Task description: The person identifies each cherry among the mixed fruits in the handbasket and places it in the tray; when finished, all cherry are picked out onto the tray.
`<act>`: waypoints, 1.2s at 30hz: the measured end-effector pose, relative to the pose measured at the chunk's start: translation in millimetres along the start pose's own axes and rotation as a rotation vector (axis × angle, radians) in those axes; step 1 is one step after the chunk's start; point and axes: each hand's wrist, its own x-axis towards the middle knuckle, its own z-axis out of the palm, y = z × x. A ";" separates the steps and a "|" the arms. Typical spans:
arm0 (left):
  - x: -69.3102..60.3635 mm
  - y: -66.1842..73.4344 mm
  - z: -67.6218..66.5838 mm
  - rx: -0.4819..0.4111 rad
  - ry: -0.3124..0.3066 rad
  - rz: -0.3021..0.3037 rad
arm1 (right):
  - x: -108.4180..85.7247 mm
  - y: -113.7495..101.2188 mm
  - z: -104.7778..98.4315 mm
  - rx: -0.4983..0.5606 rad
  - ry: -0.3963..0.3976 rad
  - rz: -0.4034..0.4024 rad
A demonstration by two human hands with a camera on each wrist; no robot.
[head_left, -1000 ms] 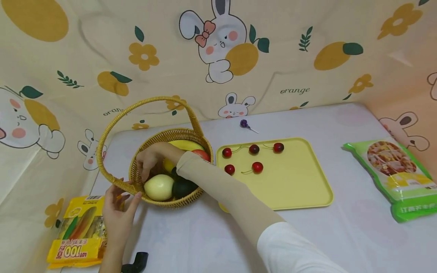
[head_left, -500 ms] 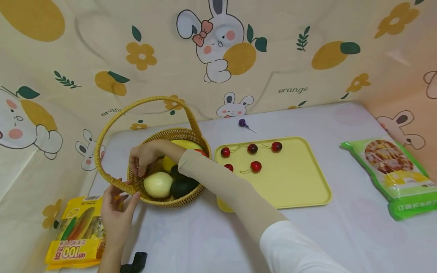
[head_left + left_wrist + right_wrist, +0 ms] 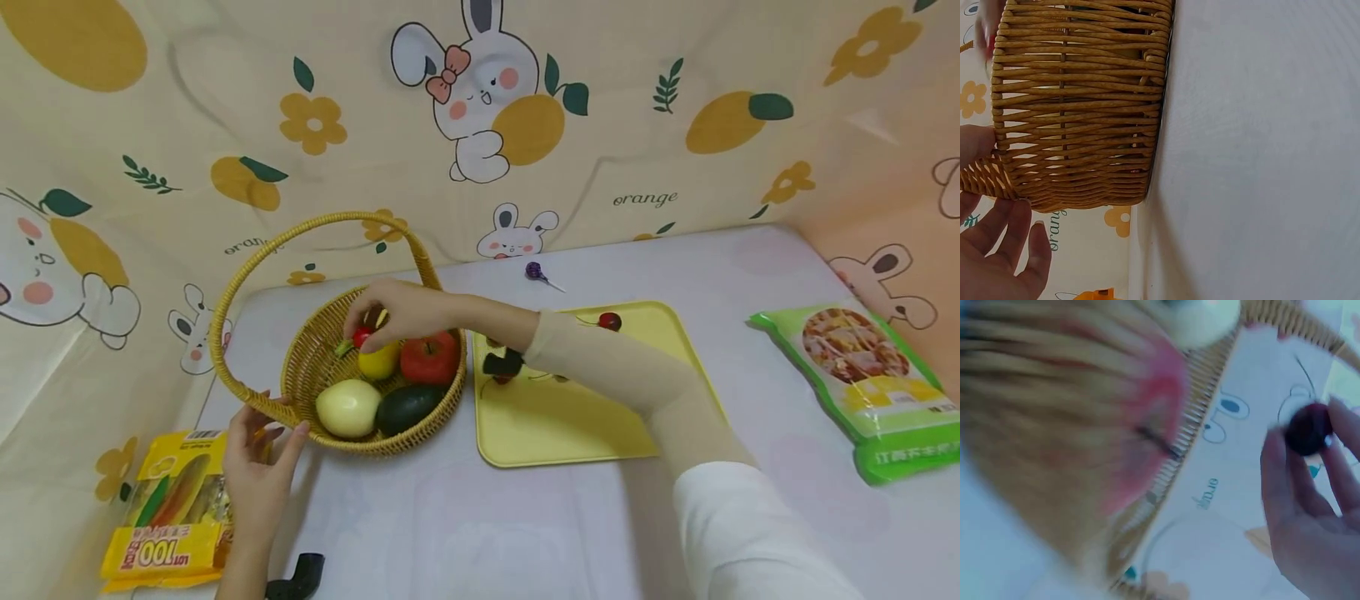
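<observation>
In the head view my right hand is over the wicker basket, pinching a red cherry between thumb and fingers. The right wrist view shows this cherry as dark and round with a thin stem. My left hand holds the basket at the foot of its handle, thumb on one side and fingers on the other in the left wrist view. Inside the basket lie a pale yellow-green fruit, a dark green avocado-like fruit, a red apple and a yellow fruit.
A yellow tray with cherries stands right of the basket, partly behind my right arm. A purple lollipop lies behind it. There is a green food bag at right, a yellow packet at left and a black pipe-shaped object in front.
My right hand has come up from the basket's left side and moved right, now with a cherry between its fingers. More of the fruit shows. The left hand stays at the handle.
</observation>
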 end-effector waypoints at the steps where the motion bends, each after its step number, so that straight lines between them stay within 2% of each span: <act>1: 0.0 0.0 0.6 0.004 0.002 0.002 | -14.6 0.3 -0.6 0.017 0.047 0.003; 6: 0.0 -0.1 1.6 -0.013 0.002 0.009 | -86.7 9.2 -0.6 0.094 0.274 0.064; 9: 0.0 0.3 1.0 -0.016 -0.001 0.012 | -125.0 19.4 -1.8 0.092 0.384 0.103; 11: 0.1 0.1 0.8 -0.013 0.001 0.013 | -147.5 25.2 -3.5 0.056 0.437 0.136; 14: 0.2 -0.4 0.7 -0.006 0.001 0.012 | -176.5 32.4 -5.3 0.001 0.473 0.199; 20: 0.6 -0.6 1.3 -0.013 0.000 0.022 | -220.4 41.8 -8.8 -0.071 0.465 0.309; 26: -0.1 -1.3 1.6 -0.001 0.011 0.020 | -251.1 47.8 -15.1 -0.163 0.425 0.407; 31: -0.1 0.2 1.4 0.016 0.017 0.012 | -271.0 47.8 -17.8 -0.270 0.371 0.437; 36: 0.6 0.3 2.5 0.017 0.018 0.010 | -290.6 47.9 -20.8 -0.273 0.296 0.460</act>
